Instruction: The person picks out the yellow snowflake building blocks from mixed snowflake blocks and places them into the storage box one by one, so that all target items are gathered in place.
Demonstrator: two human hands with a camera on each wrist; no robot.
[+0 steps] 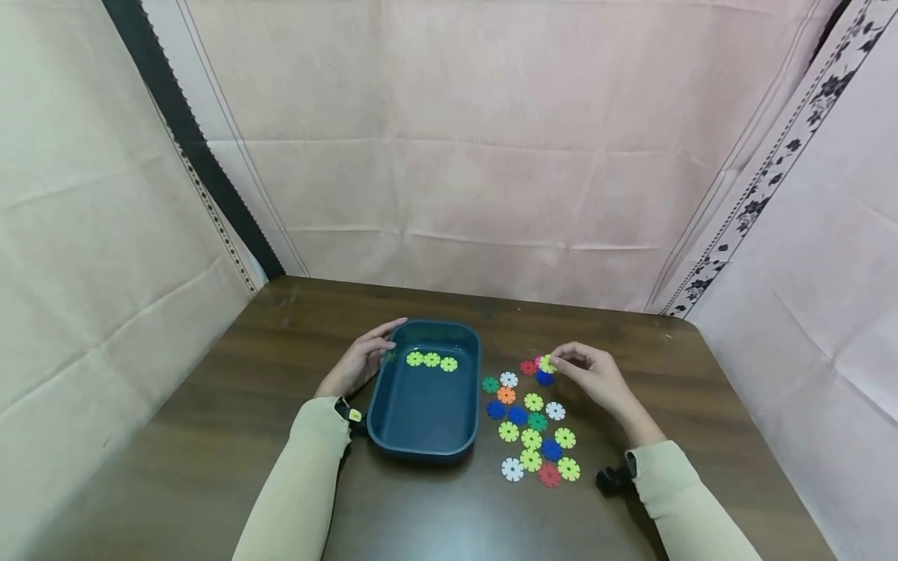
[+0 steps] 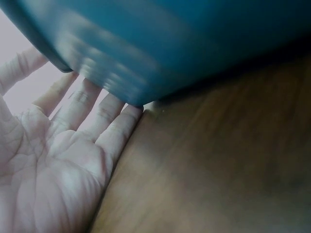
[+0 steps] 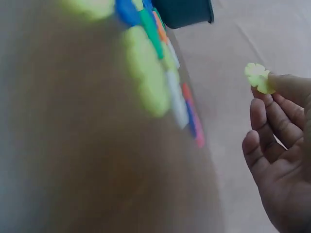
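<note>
A dark blue rectangular tray stands on the table, with three yellow-green flower-shaped discs in a row inside it. My left hand holds the tray's far left rim, thumb over the edge. The left wrist view shows that hand's fingers against the tray's outer wall. Right of the tray, my right hand pinches one yellow-green flower-shaped disc between thumb and forefinger, above the table. In the right wrist view its other fingers curl loosely. Below it in the head view are a red disc and a blue disc.
Several flower-shaped discs lie spread right of the tray, among them a white disc, an orange disc, a green disc and a near red disc. Pale cloth hangs behind the wooden table and at both sides.
</note>
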